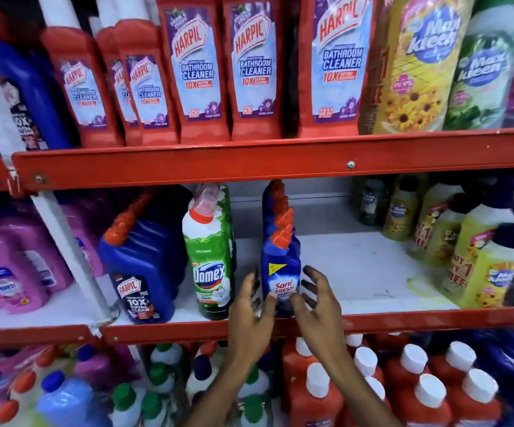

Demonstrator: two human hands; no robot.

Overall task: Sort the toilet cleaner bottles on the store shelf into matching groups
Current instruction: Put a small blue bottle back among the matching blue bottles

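Observation:
A blue Sani Fresh bottle [281,272] with an orange cap stands upright at the front of the middle shelf [373,318], heading a row of like blue bottles [275,208] behind it. My left hand [251,306] is at its left side and my right hand [314,298] at its right, fingers spread, both thumbs resting on the label front. Left of it stands a green Domex bottle row [208,257], then blue Harpic bottles [140,266].
White shelf floor [357,266] lies bare right of the Sani Fresh row, up to yellow Max Kleen bottles [484,266]. Red Harpic Bathroom Cleaner bottles [200,69] fill the shelf above. Pink bottles [9,272] sit far left; red white-capped bottles [419,392] stand below.

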